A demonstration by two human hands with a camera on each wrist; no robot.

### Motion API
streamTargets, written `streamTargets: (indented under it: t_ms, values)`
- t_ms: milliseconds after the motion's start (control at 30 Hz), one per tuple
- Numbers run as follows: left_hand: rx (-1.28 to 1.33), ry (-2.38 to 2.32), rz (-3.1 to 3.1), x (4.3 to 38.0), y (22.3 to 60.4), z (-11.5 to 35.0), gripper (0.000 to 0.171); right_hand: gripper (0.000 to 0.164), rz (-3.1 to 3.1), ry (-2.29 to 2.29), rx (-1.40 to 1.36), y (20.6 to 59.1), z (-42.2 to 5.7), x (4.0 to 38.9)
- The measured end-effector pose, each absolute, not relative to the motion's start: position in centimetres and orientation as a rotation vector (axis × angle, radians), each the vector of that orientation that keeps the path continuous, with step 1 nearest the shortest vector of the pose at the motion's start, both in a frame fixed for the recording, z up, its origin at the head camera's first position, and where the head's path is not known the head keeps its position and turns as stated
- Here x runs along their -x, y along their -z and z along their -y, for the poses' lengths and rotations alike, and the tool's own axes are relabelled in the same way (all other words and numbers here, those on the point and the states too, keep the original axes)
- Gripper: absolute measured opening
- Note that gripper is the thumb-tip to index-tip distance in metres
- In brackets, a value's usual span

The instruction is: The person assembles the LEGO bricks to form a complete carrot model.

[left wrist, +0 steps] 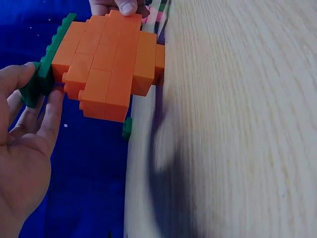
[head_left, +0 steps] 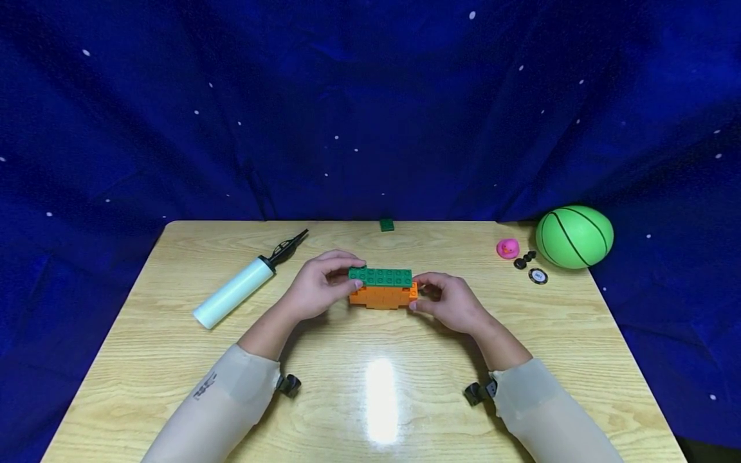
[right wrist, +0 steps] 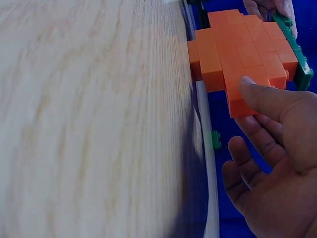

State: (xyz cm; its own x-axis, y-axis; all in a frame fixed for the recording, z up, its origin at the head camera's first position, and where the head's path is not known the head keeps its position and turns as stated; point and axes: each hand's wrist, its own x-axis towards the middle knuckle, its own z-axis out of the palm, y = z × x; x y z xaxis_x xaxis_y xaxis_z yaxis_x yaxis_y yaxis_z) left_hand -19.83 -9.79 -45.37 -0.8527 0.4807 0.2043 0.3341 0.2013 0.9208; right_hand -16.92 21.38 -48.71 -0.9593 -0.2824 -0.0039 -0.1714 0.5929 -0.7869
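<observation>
A stepped build of orange toy bricks stands on the table before me, narrower at its foot than in its middle. Along its top runs a row of green studded bricks. My left hand pinches a small green brick between thumb and fingers at the left end of that row. At the opposite end my right hand grips the orange build, its thumb on the near face and fingers behind. The right hand's lower fingers curl loosely below the build in the right wrist view.
Another green brick lies at the table's back edge. A pale blue hand pump with a black nozzle lies left. On the right are a green ball, a pink rubber duck, small black pieces and a poker chip.
</observation>
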Motion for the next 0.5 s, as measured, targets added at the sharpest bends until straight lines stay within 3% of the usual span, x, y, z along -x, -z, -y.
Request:
streamTargets:
  t_ms: [500]
  values:
    - [-0.625,-1.867,-2.195,19.77,45.90,9.30,0.031,0.047,-2.699,1.313,0.389,48.87,-21.39,16.94]
